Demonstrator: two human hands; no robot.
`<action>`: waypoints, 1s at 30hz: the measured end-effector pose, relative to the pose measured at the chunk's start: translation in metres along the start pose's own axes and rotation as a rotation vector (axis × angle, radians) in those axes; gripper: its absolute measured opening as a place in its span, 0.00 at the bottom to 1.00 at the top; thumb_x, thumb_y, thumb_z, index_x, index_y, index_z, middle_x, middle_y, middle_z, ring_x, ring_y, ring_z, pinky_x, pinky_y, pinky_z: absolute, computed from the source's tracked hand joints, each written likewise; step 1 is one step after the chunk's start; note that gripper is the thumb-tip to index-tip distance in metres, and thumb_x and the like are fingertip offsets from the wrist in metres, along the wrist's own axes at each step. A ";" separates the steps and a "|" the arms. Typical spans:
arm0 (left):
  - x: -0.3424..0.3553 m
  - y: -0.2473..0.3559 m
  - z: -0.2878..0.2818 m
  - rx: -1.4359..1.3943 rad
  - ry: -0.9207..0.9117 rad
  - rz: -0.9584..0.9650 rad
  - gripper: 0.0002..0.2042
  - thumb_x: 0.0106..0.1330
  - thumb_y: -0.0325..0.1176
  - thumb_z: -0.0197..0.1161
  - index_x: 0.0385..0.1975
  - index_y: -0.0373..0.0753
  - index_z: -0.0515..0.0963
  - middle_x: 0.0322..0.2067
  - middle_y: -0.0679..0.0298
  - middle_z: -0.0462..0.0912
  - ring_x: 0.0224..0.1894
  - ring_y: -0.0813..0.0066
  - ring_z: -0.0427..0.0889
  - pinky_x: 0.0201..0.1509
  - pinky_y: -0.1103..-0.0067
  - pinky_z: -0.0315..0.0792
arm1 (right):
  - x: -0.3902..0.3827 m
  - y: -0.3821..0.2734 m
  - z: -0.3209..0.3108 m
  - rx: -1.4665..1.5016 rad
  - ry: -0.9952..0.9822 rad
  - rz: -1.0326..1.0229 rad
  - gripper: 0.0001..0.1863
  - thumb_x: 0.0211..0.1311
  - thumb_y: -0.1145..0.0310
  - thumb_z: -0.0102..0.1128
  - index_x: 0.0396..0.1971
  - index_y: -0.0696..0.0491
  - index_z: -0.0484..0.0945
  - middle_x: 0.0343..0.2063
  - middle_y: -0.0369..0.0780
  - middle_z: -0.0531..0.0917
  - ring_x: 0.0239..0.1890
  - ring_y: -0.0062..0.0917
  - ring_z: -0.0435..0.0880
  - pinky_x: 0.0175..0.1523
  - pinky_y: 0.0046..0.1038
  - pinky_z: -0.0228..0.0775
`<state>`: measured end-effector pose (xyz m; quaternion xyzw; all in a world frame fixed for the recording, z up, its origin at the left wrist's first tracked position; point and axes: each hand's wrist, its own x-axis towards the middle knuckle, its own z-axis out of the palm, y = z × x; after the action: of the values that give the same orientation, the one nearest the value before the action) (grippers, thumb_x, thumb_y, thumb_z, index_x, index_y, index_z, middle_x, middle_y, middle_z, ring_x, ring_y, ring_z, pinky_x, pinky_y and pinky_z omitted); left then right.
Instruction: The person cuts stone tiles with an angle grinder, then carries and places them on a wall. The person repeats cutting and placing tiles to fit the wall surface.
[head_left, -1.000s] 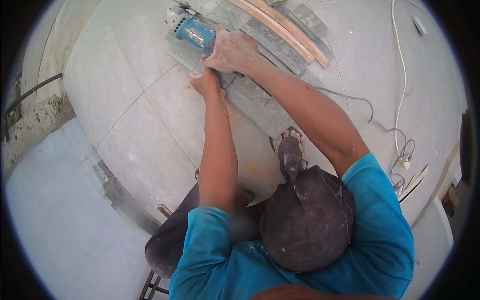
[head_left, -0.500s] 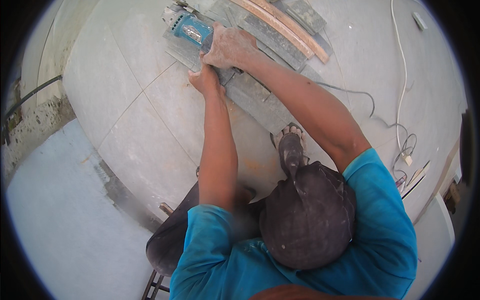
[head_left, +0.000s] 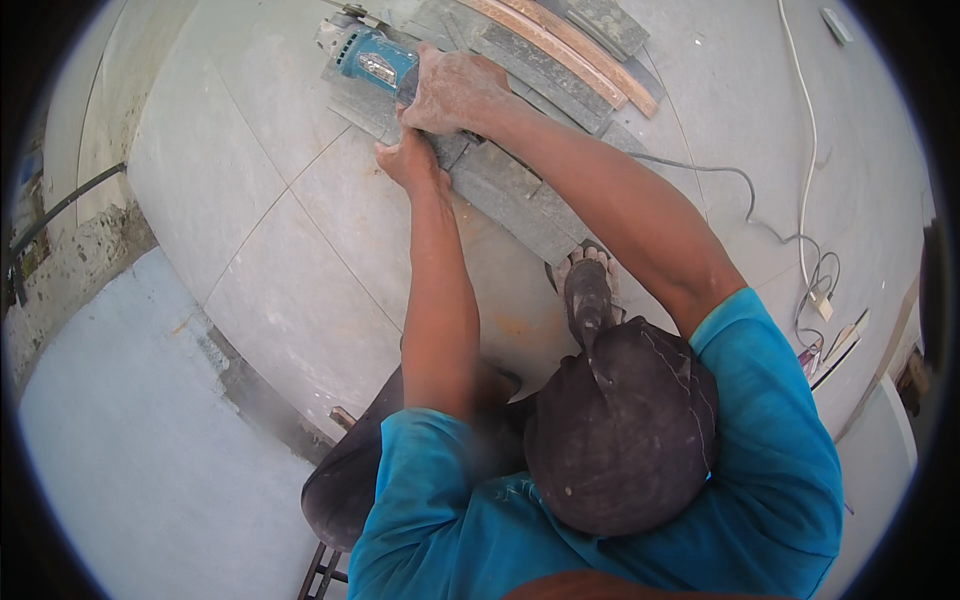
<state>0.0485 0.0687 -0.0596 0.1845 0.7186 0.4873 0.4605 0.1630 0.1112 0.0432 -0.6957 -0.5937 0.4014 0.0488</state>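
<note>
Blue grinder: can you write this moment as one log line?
right hand: grip on blue grinder | left hand: close beside, grip unclear | grey slabs: under grinder

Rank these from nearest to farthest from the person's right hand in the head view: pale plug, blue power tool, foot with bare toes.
1. Blue power tool: gripped by the right hand, extending left.
2. Foot: lower in the picture, slightly right.
3. Pale plug: far off to the right.

No legible txt, incl. grinder label [head_left: 378, 69]
</note>
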 end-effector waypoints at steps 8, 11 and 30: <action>0.000 0.000 0.000 0.000 -0.025 0.020 0.50 0.62 0.43 0.75 0.67 0.12 0.48 0.59 0.33 0.70 0.55 0.53 0.80 0.55 0.68 0.78 | -0.001 0.002 0.001 -0.005 0.022 -0.009 0.31 0.48 0.58 0.70 0.52 0.58 0.75 0.41 0.48 0.88 0.47 0.40 0.89 0.48 0.39 0.82; 0.001 0.000 -0.001 0.052 -0.011 -0.006 0.50 0.63 0.43 0.74 0.67 0.12 0.46 0.60 0.33 0.68 0.56 0.53 0.80 0.55 0.68 0.78 | 0.000 0.003 0.002 0.012 0.018 -0.019 0.31 0.48 0.58 0.70 0.53 0.57 0.75 0.41 0.48 0.88 0.47 0.40 0.89 0.48 0.39 0.82; 0.001 0.005 -0.004 0.058 -0.081 -0.036 0.47 0.64 0.44 0.73 0.65 0.15 0.49 0.59 0.35 0.69 0.55 0.54 0.80 0.54 0.66 0.79 | 0.003 0.004 0.005 -0.020 0.006 0.003 0.32 0.50 0.59 0.69 0.56 0.56 0.75 0.42 0.48 0.88 0.47 0.39 0.89 0.49 0.40 0.82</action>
<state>0.0439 0.0700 -0.0550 0.2046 0.7165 0.4499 0.4923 0.1630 0.1112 0.0365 -0.6982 -0.5966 0.3934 0.0430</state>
